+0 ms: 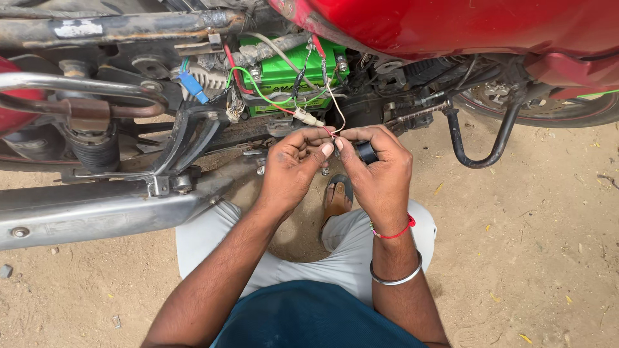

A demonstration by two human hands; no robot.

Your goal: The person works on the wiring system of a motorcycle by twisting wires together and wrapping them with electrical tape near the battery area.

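Thin red and white wires (334, 122) pinched between fingers of left hand (290, 169) and right hand (379, 174), small black part (367, 152) tucked in right, green battery (284, 72) behind.

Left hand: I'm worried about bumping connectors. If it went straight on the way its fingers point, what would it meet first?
Probably the right hand's fingertips, already touching the left hand at the thin wires; depth is unclear.

Green battery (284, 67) — red motorcycle panel (451, 26) (grey trousers (348, 251)).
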